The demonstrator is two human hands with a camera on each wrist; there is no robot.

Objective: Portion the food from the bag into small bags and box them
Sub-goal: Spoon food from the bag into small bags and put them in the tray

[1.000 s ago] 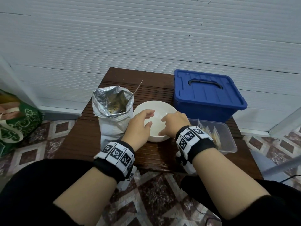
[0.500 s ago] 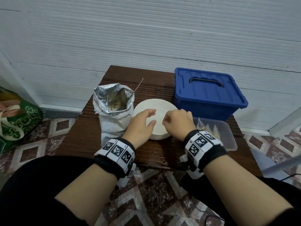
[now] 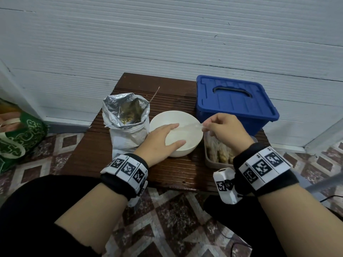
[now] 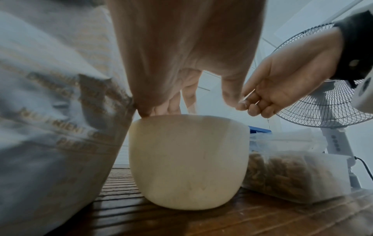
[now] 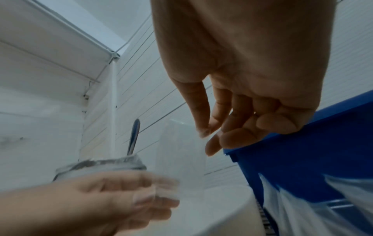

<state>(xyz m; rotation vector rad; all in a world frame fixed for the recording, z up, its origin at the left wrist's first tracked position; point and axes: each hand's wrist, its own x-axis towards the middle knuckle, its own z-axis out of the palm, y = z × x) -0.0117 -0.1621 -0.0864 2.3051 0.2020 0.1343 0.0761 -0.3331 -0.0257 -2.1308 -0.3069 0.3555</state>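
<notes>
An open foil food bag [image 3: 128, 125] stands at the table's left, a spoon handle [image 3: 155, 93] sticking out of it. Beside it sits a white bowl [image 3: 172, 112]. My right hand [image 3: 203, 127] pinches the top of a small clear bag [image 3: 191, 125] between thumb and forefinger above the bowl's right rim; the right wrist view shows the bag [image 5: 179, 151] hanging empty. My left hand [image 3: 178, 134] hovers over the bowl with fingers spread and nearly straight, fingertips at the bag's lower edge. A clear tub [image 3: 211, 160] of filled small bags lies right of the bowl.
A shut blue lidded box [image 3: 233, 101] stands at the table's back right, close behind my right hand. The small dark slatted table [image 3: 176, 173] ends just before my knees. A green bag [image 3: 16, 138] sits on the floor left; a fan [image 4: 322, 103] stands right.
My right hand has risen out of the bowl and moved right, drawing a small clear bag up with it. The left hand has stayed over the bowl, fingers straighter now.
</notes>
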